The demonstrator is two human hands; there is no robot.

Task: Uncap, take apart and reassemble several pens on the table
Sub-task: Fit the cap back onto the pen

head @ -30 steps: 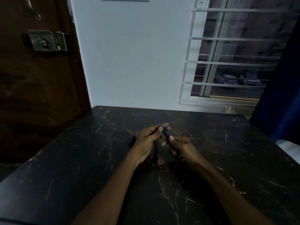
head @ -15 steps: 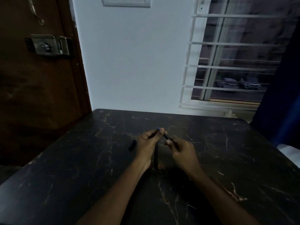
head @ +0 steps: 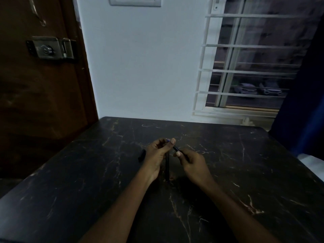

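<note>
- No writing can be read: the round face of the metal lock (head: pixel 47 49) on the brown door (head: pixel 35 102) is too dim, and the switch plate (head: pixel 135 1) on the white wall (head: pixel 140 67) is cut by the upper edge.
- The left hand (head: pixel 157 155) has its fingers curled, and thumb and forefinger pinch the far end of a thin dark pen (head: pixel 175 148), where a small blue tip shows.
- The right hand (head: pixel 192 163) is also curled, and it grips the near end of the same pen with the thumb laid on it.
- The pen is tilted and held above the middle of the dark marbled worktop (head: pixel 70 190), with both hands close together.
- A second pen (head: pixel 167 167), dark and straight, is seen between the two wrists. I cannot tell if it lies free or touches the left palm.
- A small dark piece (head: pixel 141 155) lies on the worktop just beside the left hand, on its outer side.
- At the back right there is a window (head: pixel 245 72) with white bars, and a dark blue curtain (head: pixel 306 85) hangs next to it.
</note>
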